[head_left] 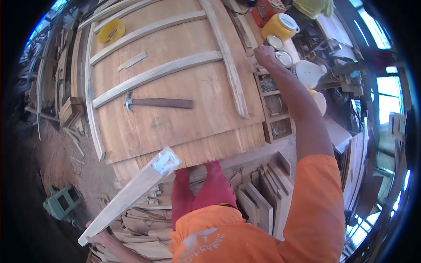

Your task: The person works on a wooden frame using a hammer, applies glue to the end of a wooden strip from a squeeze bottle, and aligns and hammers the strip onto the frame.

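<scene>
A pale wooden slat (125,199) slants up from my left hand (101,239), whose fingers are wrapped round its lower end. White paste (165,162), perhaps glue, coats the slat's far end, near the front edge of a plywood sheet (210,111). My right hand (265,55) reaches far to the right, closed, beside open tins (284,58). Whatever it grips is mostly hidden. On the plywood lies a hammer (162,103) with a brown wooden handle. Wooden strips form a ladder-like frame (158,73) there, with a small loose wood piece (132,62) between two crossbars.
A yellow bowl (111,31) sits at the frame's far left. Along the right are a compartmented wooden tray (266,118) of nails, a yellow tub (280,27) and a white container (309,73). Wood offcuts (258,204) surround my legs. Another person's yellow sleeve (313,6) shows far right.
</scene>
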Tool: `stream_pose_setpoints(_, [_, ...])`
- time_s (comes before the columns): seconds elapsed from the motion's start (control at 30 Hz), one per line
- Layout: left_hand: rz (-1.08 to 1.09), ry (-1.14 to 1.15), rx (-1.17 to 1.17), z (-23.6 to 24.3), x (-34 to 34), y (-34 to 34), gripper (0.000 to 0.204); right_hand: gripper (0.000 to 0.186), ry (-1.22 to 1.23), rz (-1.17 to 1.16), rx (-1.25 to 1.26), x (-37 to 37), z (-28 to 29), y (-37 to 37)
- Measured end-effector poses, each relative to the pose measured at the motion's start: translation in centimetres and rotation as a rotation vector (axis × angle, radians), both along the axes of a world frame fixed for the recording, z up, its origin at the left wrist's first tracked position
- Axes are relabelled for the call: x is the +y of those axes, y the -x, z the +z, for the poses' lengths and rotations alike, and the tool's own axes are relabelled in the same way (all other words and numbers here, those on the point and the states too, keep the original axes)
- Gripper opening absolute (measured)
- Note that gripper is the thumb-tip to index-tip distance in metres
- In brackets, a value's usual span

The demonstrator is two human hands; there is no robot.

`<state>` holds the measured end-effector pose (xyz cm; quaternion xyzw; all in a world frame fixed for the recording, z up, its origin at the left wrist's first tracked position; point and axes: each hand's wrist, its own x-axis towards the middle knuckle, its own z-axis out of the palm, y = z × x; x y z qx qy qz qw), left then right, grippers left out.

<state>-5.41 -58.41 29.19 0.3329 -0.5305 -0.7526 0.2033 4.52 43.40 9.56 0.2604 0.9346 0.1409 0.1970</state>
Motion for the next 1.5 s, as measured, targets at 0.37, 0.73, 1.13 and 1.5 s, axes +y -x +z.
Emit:
stream_pose_setpoints(0.37, [0.075,0.102,-0.006,1.2,-4.7,-6.2,0.068,0.025,0.135,0.020,-0.046,4.5,-8.3,4.3])
stream_pose_setpoints(0.73, [0.259,0.168,-0.030,-2.0,-0.6,-5.7,0.070,0.068,0.151,0.013,-0.267,5.3,-9.9,6.5])
stream_pose_setpoints(1.13, [0.260,0.073,0.008,-3.9,1.3,-4.0,0.064,0.072,0.312,0.122,-0.260,8.7,-14.1,7.7])
stream_pose_setpoints(1.5, [0.306,0.127,-0.094,-5.8,14.0,-0.6,0.066,0.026,1.287,0.161,0.409,-15.2,11.1,-5.4])
